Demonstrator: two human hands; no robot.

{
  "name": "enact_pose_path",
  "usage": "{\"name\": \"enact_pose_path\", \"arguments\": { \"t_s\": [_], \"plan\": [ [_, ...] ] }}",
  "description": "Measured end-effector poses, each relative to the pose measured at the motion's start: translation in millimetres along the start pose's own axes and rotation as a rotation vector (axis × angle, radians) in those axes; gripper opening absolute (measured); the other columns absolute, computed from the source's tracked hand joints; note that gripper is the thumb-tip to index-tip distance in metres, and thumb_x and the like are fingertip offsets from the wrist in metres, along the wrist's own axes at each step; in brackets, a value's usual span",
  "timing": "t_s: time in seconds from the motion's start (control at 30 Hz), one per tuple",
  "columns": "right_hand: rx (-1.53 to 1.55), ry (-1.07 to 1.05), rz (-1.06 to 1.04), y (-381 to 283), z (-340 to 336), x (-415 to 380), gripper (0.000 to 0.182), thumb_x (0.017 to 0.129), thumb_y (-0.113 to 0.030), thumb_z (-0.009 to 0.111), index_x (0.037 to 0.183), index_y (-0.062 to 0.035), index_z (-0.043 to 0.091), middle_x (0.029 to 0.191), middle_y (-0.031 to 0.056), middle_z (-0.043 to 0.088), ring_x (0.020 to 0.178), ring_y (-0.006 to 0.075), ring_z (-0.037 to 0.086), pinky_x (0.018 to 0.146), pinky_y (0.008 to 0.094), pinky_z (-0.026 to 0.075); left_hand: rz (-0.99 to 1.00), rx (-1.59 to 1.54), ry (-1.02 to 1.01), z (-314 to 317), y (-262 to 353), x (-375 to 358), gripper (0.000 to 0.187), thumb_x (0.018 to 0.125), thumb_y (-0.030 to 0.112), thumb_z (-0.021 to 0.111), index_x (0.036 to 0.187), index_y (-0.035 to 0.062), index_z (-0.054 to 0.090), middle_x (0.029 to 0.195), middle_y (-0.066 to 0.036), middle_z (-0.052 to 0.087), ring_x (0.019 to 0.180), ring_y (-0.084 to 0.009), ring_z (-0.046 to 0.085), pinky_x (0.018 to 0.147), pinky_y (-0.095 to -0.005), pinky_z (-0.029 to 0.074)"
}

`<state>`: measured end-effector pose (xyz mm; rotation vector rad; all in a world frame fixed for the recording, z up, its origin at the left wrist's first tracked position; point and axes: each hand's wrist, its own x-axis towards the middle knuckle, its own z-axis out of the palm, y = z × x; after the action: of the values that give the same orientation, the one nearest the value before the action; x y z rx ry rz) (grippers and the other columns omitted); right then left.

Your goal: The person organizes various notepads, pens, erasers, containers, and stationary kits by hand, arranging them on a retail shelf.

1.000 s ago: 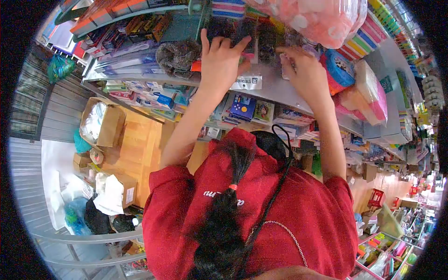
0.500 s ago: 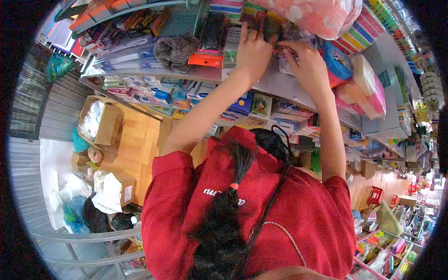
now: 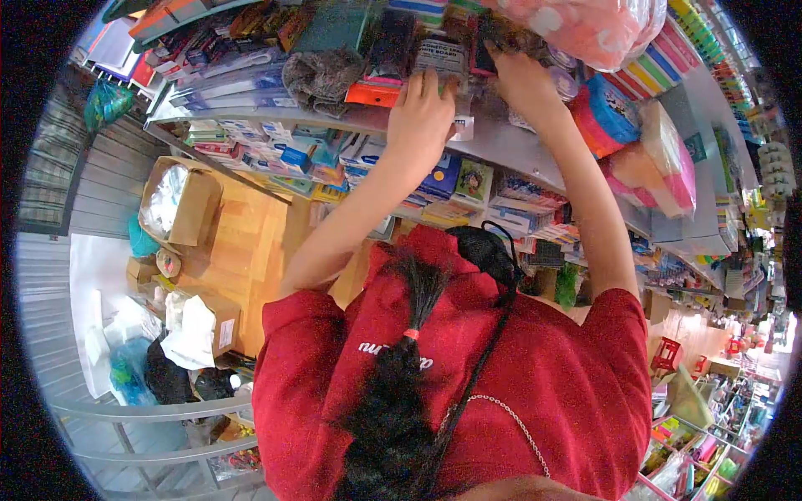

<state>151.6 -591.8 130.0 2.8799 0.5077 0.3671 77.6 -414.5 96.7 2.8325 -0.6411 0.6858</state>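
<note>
My left hand [image 3: 422, 117] is at the shelf's front edge, its fingers bent over the lower end of a packet [image 3: 441, 55] whose grey-white label partly reads "white board". My right hand [image 3: 528, 83] reaches farther back, fingertips closed at a dark packet [image 3: 483, 46] just right of the labelled one; its far end is hard to make out. Left of my left hand lie an orange-edged packet [image 3: 372, 94] and a grey fuzzy bundle [image 3: 324, 77]. Near my right wrist is a blue and red plastic-wrapped package [image 3: 606, 117].
A pink plastic-wrapped bundle [image 3: 585, 29] overhangs the shelf [image 3: 493, 134]. Small boxes [image 3: 455, 179] fill the lower tier. On the floor at left stand an open carton [image 3: 196, 217] and a metal rail [image 3: 159, 411]. Trays of goods [image 3: 697, 451] are at lower right.
My left hand has moved down and left, off the dark packet, onto the labelled packet's lower end. My right hand has moved up and deeper into the shelf. The label now shows more fully.
</note>
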Motion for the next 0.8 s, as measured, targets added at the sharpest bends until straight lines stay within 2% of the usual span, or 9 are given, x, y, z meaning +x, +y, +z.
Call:
{"name": "enact_pose_path", "arguments": {
  "t_s": [0.07, 0.17, 0.37, 0.47, 0.67, 0.8],
  "plan": [
    [-0.016, 0.013, 0.019, -3.1, -3.4, -0.6, 0.06, 0.078, -0.023, 0.063, 0.132, -0.01, 0.04, 0.101, 0.0204, 0.06, 0.088, 0.0348, 0.06, 0.073, 0.044, 0.051, -0.001, 0.008, 0.049, 5.5, 1.7, 0.7, 0.06, 0.07, 0.033, 0.07, 0.118, 0.0045, 0.05, 0.122, -0.02, 0.045, 0.115, -0.0351, 0.042, 0.094, -0.0399, 0.041],
    [-0.003, 0.076, -0.004, 0.8, 2.0, 4.3, 0.059, 0.078, -0.024, 0.064, 0.131, -0.012, 0.042, 0.098, 0.0196, 0.061, 0.087, 0.0345, 0.061, 0.073, 0.0441, 0.051, -0.026, -0.018, 0.149, 19.1, 2.5, 3.8, 0.063, 0.064, 0.026, 0.075, 0.119, 0.0078, 0.05, 0.124, -0.025, 0.043, 0.115, -0.0362, 0.042, 0.095, -0.0413, 0.04],
    [-0.041, 0.047, 0.033, -2.3, -2.3, 5.8, 0.057, 0.077, -0.025, 0.065, 0.13, -0.014, 0.045, 0.092, 0.017, 0.062, 0.084, 0.0335, 0.062, 0.07, 0.0436, 0.052, -0.095, -0.045, 0.126, 21.2, 3.0, 11.0, 0.06, 0.064, 0.027, 0.075, 0.118, 0.0152, 0.052, 0.122, -0.031, 0.041, 0.112, -0.042, 0.044, 0.091, -0.0428, 0.042],
    [-0.143, 0.062, -0.017, -0.8, -6.5, 6.1, 0.055, 0.077, -0.025, 0.064, 0.128, -0.0137, 0.046, 0.091, 0.0164, 0.062, 0.083, 0.0333, 0.062, 0.07, 0.0429, 0.052, -0.113, -0.08, 0.079, 19.0, 2.2, 15.9, 0.054, 0.065, 0.026, 0.073, 0.115, 0.0162, 0.054, 0.121, -0.032, 0.042, 0.107, -0.0417, 0.047, 0.089, -0.0433, 0.043],
    [-0.117, 0.069, -0.02, 5.8, -0.8, 11.7, 0.055, 0.077, -0.023, 0.063, 0.128, -0.0136, 0.045, 0.092, 0.0186, 0.062, 0.084, 0.0338, 0.062, 0.07, 0.0427, 0.052, -0.115, -0.071, 0.171, 22.7, 2.6, 21.1, 0.041, 0.07, 0.016, 0.066, 0.11, 0.0121, 0.055, 0.114, -0.028, 0.047, 0.098, -0.0388, 0.051, 0.083, -0.0432, 0.045],
    [-0.081, 0.116, -0.031, 6.9, 0.4, 9.0, 0.056, 0.077, -0.021, 0.063, 0.129, -0.0134, 0.043, 0.092, 0.0198, 0.061, 0.084, 0.0345, 0.062, 0.071, 0.0435, 0.052, -0.072, -0.111, 0.217, 11.5, -4.3, 20.0, 0.04, 0.068, 0.007, 0.063, 0.108, 0.008, 0.055, 0.105, -0.023, 0.051, 0.093, -0.0366, 0.052, 0.078, -0.0412, 0.047]
  ]
}}
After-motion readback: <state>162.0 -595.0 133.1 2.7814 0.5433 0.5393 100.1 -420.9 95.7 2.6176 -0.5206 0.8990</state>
